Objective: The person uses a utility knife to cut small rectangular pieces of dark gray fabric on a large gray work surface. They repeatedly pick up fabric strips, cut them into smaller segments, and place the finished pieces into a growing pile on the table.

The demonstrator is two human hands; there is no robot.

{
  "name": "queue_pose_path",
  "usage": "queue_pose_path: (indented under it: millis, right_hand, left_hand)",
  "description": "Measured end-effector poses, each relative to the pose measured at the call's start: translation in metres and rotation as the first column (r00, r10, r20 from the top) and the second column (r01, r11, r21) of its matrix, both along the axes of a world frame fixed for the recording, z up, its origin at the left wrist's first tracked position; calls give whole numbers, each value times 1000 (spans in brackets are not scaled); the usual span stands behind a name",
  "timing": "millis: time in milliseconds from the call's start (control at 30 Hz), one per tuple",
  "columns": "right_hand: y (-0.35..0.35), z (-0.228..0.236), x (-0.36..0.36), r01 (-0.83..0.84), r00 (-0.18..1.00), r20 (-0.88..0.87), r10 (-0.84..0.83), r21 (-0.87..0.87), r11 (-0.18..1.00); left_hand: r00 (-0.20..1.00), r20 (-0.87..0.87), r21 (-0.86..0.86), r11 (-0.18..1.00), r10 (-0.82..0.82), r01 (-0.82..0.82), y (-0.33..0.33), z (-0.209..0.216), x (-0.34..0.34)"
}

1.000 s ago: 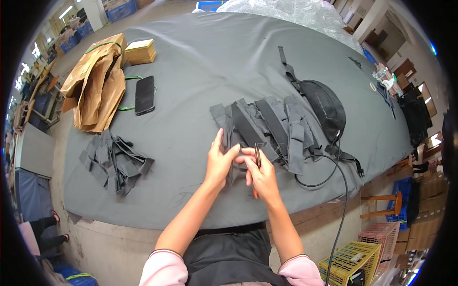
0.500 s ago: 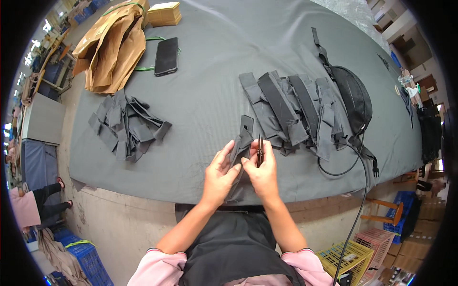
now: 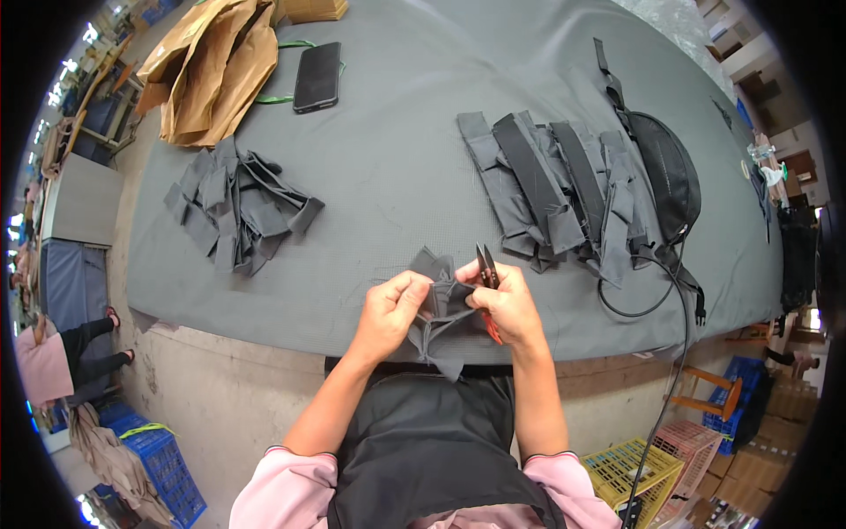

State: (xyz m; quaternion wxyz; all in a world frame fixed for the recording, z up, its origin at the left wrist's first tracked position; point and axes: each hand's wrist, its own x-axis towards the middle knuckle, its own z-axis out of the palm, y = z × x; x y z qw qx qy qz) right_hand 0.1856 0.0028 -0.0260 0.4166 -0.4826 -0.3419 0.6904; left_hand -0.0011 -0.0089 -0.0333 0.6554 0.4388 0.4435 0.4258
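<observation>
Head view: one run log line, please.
left hand: pinching gray fabric piece | right hand: scissors and same piece | also: black waist bag, smartphone

Table (image 3: 388, 79): draped in a creased grey cover (image 3: 379, 176)
Far left: crumpled brown paper bag (image 3: 216, 75), black smartphone (image 3: 317, 78), yellowish stack (image 3: 315, 9)
Near left: loose heap of grey fabric strips (image 3: 231, 207)
Right: overlapping grey fabric pieces (image 3: 535, 181), black waist bag (image 3: 667, 167) beside them, looped black cable (image 3: 630, 314)

The grey fabric piece (image 3: 443, 304), long and narrow before, now splays open – left hand (image 3: 392, 309) curled into a pinch, scissors (image 3: 492, 275) showing parted blades
</observation>
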Motion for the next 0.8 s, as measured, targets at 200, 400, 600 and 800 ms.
queue_pose_path:
  millis: [200, 400, 600, 800]
  right_hand:
    - [-33, 26, -23, 101, 963, 246, -111, 53, 993]
    - [-37, 42, -17, -296, 611, 742, -275, 537, 790]
    - [-36, 58, -14, -518, 399, 854, -335, 511, 686]
    - [-37, 54, -11, -576, 391, 845, -365, 534, 619]
  left_hand:
    - [962, -207, -225, 949, 176, -222, 3, 4, 10]
    - [964, -237, -138, 979, 116, -151, 0, 13, 6]
    - [977, -196, -134, 984, 88, -116, -2, 12, 3]
    - [972, -227, -118, 989, 58, -87, -2, 14, 2]
